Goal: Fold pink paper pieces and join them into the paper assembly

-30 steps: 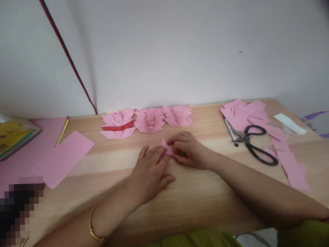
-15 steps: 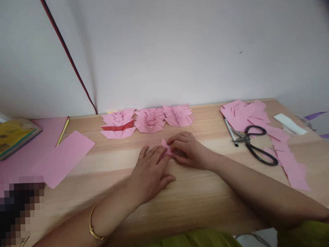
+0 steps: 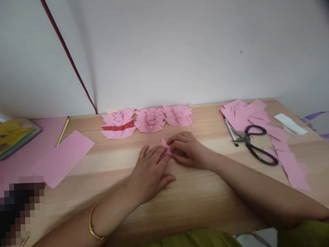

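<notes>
A small folded piece of pink paper (image 3: 167,146) lies on the wooden table, pointed at its top and mostly covered by my fingers. My left hand (image 3: 154,169) rests palm down, its fingers laid out over the paper's left side and its thumb apart on the wood. From the other side, my right hand (image 3: 188,150) has curled fingers closed on the paper's right edge. Just beyond the hands stand three overlapping rows of folded pink paper pieces (image 3: 150,121), with one red folded piece (image 3: 118,126) in the left row.
To the right lie black-handled scissors (image 3: 258,151), a pen (image 3: 230,130), loose pink paper pieces (image 3: 241,111) and a white strip (image 3: 290,123). On the left are large pink sheets (image 3: 68,159), a yellow pencil (image 3: 62,131) and a yellow-covered book (image 3: 14,137). A wall (image 3: 178,47) borders the table's back.
</notes>
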`<action>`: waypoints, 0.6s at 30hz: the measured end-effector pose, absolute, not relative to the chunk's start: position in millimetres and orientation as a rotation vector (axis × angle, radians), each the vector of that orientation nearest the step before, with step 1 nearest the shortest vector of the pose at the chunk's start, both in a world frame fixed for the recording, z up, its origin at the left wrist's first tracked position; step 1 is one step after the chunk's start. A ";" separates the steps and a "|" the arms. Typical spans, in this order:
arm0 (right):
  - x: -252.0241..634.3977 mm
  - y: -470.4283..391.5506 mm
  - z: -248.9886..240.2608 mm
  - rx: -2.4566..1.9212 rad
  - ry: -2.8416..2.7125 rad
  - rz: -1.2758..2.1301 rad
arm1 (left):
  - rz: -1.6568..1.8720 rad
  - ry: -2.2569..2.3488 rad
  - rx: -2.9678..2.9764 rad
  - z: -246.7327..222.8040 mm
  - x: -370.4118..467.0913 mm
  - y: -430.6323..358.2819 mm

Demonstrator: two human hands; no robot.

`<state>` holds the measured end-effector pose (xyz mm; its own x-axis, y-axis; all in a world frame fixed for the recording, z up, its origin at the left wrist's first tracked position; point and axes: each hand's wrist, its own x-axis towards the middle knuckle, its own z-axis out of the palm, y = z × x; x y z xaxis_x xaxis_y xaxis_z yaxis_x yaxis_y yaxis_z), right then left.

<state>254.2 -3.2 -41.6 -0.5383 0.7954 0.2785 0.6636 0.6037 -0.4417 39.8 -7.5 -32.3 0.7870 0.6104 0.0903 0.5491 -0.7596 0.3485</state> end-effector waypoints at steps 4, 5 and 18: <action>254.0 -3.3 -41.4 -1.169 -2.382 0.387 | 0.320 0.883 2.677 -33.1 39.8 -7.4; 253.9 -3.4 -41.3 -1.171 -2.380 0.384 | 0.323 0.883 2.677 -33.4 39.7 -7.3; 253.6 -3.6 -41.9 -1.166 -2.370 0.376 | 0.302 0.882 2.689 -35.0 39.4 -7.2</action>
<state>253.6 -3.6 -41.9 -0.5290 0.7979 0.2890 0.6695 0.6017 -0.4357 39.4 -7.2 -35.0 0.7900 0.6039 0.1059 0.5422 -0.7688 0.3392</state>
